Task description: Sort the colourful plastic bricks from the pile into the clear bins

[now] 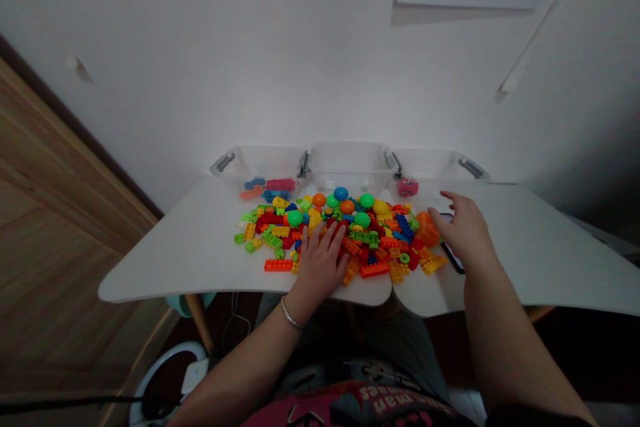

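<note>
My left hand [323,260] lies with spread fingers on the front of a heap of colourful toy building bricks [369,239] and holds nothing that I can see. Long orange-red bricks [278,265] lie by its left side. Over the right end of the heap, my right hand [466,227] hovers with index finger and thumb apart, nothing visible between them. Beneath it a phone [455,261] is partly covered. An orange angular toy piece [427,229] sits just left of that hand. Green balls [362,220], orange balls [347,207] and a blue ball [341,193] rest on the heap.
Three clear plastic boxes stand along the wall. The left box [270,161] contains several toy vehicles [280,185], the right box [431,163] a pink toy car [407,187]. The middle box [350,159] is behind the balls. The white table [175,247] has a curved front edge.
</note>
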Motion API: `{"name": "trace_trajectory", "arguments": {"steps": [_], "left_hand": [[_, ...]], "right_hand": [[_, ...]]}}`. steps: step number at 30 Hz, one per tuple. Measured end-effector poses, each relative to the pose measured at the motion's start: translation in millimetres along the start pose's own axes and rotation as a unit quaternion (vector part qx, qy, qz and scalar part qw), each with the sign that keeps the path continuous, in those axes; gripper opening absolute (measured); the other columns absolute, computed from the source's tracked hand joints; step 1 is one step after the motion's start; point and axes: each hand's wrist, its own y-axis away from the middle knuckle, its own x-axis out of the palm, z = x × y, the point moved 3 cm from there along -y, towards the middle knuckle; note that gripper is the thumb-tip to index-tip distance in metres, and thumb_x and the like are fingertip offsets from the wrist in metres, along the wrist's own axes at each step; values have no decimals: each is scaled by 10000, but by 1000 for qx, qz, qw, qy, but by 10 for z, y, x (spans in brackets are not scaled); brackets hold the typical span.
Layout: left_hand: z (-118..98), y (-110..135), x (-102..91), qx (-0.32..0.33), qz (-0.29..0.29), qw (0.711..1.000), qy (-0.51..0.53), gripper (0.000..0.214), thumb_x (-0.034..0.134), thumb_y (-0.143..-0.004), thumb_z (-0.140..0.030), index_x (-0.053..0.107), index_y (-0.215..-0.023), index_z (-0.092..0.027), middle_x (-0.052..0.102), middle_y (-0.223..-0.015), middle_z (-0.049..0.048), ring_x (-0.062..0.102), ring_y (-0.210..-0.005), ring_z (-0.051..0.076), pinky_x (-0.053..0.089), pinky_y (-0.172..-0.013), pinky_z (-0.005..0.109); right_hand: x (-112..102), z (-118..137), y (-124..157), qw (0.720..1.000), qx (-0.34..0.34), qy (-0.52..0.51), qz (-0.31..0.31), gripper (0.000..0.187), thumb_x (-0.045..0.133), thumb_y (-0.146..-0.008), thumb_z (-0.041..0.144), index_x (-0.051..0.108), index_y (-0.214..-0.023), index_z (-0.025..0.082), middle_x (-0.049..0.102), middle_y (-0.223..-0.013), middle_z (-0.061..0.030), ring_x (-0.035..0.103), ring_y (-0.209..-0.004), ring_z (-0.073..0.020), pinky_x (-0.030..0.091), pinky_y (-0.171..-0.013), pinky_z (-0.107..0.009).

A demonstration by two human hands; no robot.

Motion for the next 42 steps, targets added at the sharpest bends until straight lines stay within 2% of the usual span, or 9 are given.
{"name": "trace_trajectory", "arguments": {"steps": [3, 6, 9, 14, 20, 26, 30, 34, 42], "left_hand": [[-4, -3, 3, 2, 1, 1000, -4, 564, 508, -918, -372, 429, -1458, -227, 523, -1442, 72, 381, -1375, 301, 193, -1195, 561], [2, 4, 9, 3, 0, 1000, -5, 560, 500, -923, -378, 432, -1455, -219, 514, -1450, 72, 371, -1383, 300, 179, -1200, 552], [12, 16, 20, 4, -3, 1000, -2, 562, 495, -926, -380, 426, -1458, -212, 510, -1454, 73, 364, -1386, 299, 171, -1202, 550], [16, 17, 26, 6, -8, 1000, 4, 542, 486, -930, -368, 447, -1442, -195, 516, -1449, 67, 364, -1384, 306, 165, -1201, 556], [11, 4, -1, 4, -5, 1000, 11, 534, 494, -923, -353, 463, -1431, -193, 527, -1440, 63, 378, -1374, 309, 166, -1203, 556], [16, 11, 1, 3, -7, 1000, 7, 549, 505, -915, -353, 452, -1440, -203, 534, -1431, 79, 381, -1375, 309, 184, -1197, 562], [14, 15, 7, 4, -9, 1000, 10, 546, 497, -922, -358, 451, -1441, -194, 531, -1434, 77, 382, -1373, 307, 182, -1197, 562], [12, 16, -4, 2, -6, 1000, 13, 534, 496, -922, -348, 463, -1432, -191, 531, -1437, 62, 380, -1372, 307, 171, -1202, 562], [15, 20, -15, 2, -5, 1000, 15, 543, 495, -919, -349, 455, -1437, -192, 533, -1433, 69, 384, -1373, 306, 178, -1201, 562]], "right_hand": [[117, 8, 230, 997, 17, 73, 36, 594, 474, -862, 500, 529, -1313, 117, 583, -1268, -184, 546, -1163, -322, 426, -999, -433], [198, 63, 369, 989, 46, 127, 55, 623, 440, -885, 540, 513, -1334, 115, 585, -1254, -198, 570, -1123, -342, 460, -932, -451], [240, 110, 433, 982, 65, 163, 69, 614, 430, -894, 532, 508, -1339, 115, 589, -1226, -210, 596, -1073, -356, 482, -859, -461], [310, 115, 451, 981, 69, 160, 79, 528, 440, -894, 449, 540, -1313, 143, 580, -1228, -197, 607, -1064, -335, 486, -847, -433], [319, 109, 454, 987, 97, 127, 23, 483, 435, -872, 434, 593, -1204, 120, 608, -1150, -181, 599, -1027, -330, 482, -845, -433], [279, 72, 455, 990, 125, 17, -70, 468, 462, -833, 430, 580, -1187, 148, 595, -1137, -161, 553, -1077, -314, 449, -915, -426], [332, 76, 442, 993, 76, -56, -68, 439, 460, -828, 421, 573, -1148, 143, 590, -1126, -158, 532, -1105, -297, 418, -986, -429], [382, 99, 442, 994, 30, -83, -71, 410, 461, -833, 397, 548, -1149, 150, 587, -1138, -156, 521, -1118, -286, 405, -1014, -442], [392, 68, 449, 984, -4, -119, -130, 450, 437, -867, 385, 461, -1257, 161, 527, -1220, -164, 501, -1154, -288, 474, -919, -461]]}}
